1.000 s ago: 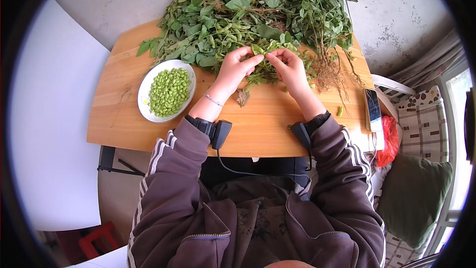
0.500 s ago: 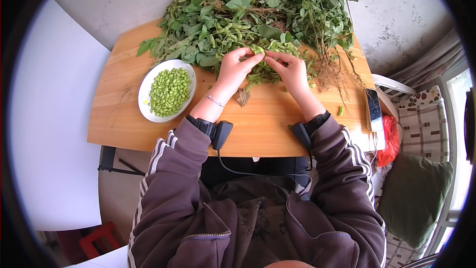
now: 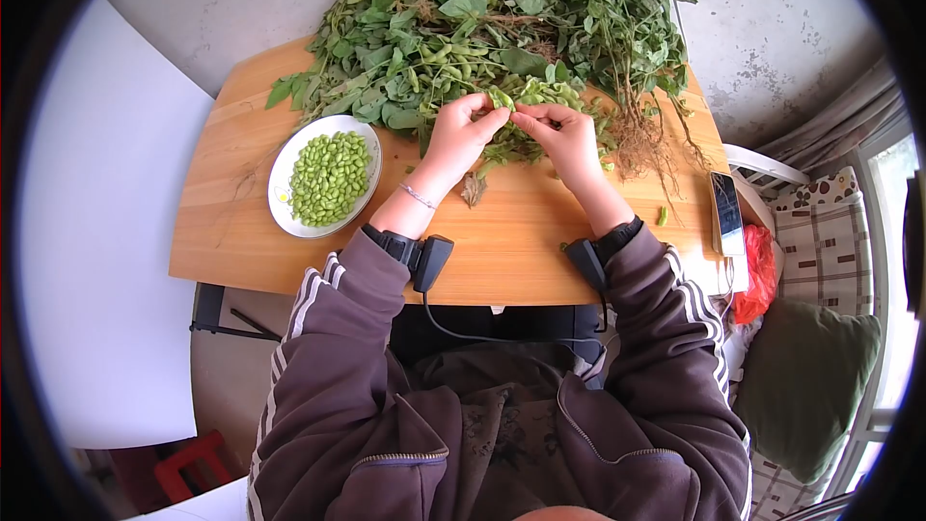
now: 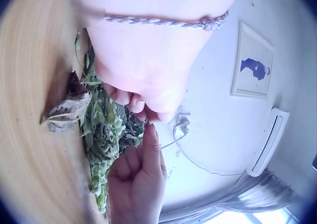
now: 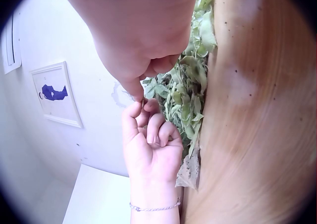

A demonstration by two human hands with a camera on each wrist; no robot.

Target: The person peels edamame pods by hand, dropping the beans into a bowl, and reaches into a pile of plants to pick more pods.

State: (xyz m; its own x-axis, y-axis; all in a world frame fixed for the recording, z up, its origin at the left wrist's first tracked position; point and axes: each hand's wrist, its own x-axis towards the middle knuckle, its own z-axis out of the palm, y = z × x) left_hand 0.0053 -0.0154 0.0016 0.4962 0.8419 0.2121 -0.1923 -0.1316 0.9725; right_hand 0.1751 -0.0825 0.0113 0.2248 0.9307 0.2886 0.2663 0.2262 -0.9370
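My left hand [image 3: 457, 138] pinches a green soybean pod [image 3: 500, 97] between thumb and curled fingers. Opposite it, my right hand [image 3: 571, 147] brings thumb and forefinger together at the pod's near end. Both wrist views show the fingertips meeting, with most of the pod hidden behind them. Just beyond the hands lies a pile of pale green pods [image 3: 545, 93]. To the left, shelled green soybeans [image 3: 330, 178] fill a white plate [image 3: 280, 207].
Uprooted soybean plants [image 3: 405, 39] cover the back of the wooden table [image 3: 521, 241], their roots [image 3: 641, 150] hanging toward the right. A dry leaf [image 3: 473, 189] lies near my left wrist. One loose pod [image 3: 663, 216] and a phone [image 3: 725, 214] are at the right.
My right hand has drawn slightly down, and its fingers now reach straighter toward the pod. The left hand stays almost in place. The plate and plants have not moved.
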